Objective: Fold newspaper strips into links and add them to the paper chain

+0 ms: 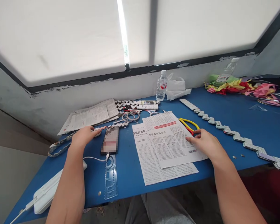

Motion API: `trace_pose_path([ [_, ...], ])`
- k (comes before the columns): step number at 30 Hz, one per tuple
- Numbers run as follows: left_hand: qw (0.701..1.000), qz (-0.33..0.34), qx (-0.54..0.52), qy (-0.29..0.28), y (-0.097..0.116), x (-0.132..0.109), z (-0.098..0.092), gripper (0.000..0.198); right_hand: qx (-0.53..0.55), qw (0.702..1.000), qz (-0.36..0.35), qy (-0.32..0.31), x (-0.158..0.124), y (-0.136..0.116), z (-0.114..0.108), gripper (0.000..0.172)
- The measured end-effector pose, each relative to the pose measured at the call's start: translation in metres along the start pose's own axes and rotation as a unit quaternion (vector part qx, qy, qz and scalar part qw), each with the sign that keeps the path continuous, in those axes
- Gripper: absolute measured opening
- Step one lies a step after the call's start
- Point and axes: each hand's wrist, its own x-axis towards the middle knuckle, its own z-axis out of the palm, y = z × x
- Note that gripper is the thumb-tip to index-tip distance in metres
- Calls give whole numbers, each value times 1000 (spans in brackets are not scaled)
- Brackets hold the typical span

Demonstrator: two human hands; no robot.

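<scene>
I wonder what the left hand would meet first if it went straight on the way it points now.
The left hand would first meet the paper chain at its fingertips, then probably the phone, though depth is unclear.

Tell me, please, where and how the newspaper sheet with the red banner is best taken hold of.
I would pinch that newspaper sheet near its lower right corner, coming from the right with the right hand: it lies over the lower sheet, and that corner juts past it, so probably only one would be caught.
</scene>
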Motion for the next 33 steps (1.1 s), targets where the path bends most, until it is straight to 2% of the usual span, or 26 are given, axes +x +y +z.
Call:
trace_pose_path([
  [4, 999, -14, 11, 40, 3, -6, -1, 67, 101, 993, 10, -62, -3, 1, -5, 38],
  [7, 993, -16, -11, 118, 7, -13, -3, 61, 180, 980, 4, -85, -7, 2, -7, 36],
  [9, 983, 12, -42, 176, 14, -23, -5, 55, 236, 966, 1, -110, -13, 0, -5, 36],
  [12, 970, 99, -106, 196, 33, -56, 0, 44, 315, 933, -15, -172, -28, -9, 6, 36],
  [15, 944, 241, -157, 164, 59, -107, 23, 41, 347, 919, -62, -180, -49, -22, 22, 38],
  [17, 921, 349, -144, 97, 76, -143, 49, 42, 337, 913, -88, -210, -64, -29, 34, 45],
  [19, 891, 435, -123, 39, 90, -171, 80, 51, 329, 909, -124, -225, -74, -35, 41, 48],
  [21, 867, 488, -100, -27, 99, -187, 106, 68, 288, 916, -166, -226, -75, -37, 40, 44],
  [23, 856, 502, -92, -77, 102, -193, 122, 78, 209, 940, -181, -201, -63, -37, 31, 40],
  [25, 853, 503, -88, -107, 100, -192, 128, 73, 126, 971, -167, -113, -39, -36, 16, 42],
  [27, 855, 497, -86, -120, 97, -191, 127, 66, -12, 992, -124, -34, -9, -36, 2, 39],
  [28, 856, 494, -87, -122, 95, -191, 125, 64, -92, 990, -101, -29, 7, -37, -4, 39],
  [29, 857, 492, -93, -121, 93, -192, 124, 63, -119, 989, -84, -31, 21, -38, -8, 39],
  [33, 842, 504, -169, -96, 86, -208, 127, 55, -145, 984, -70, -74, 63, -44, -13, 36],
])
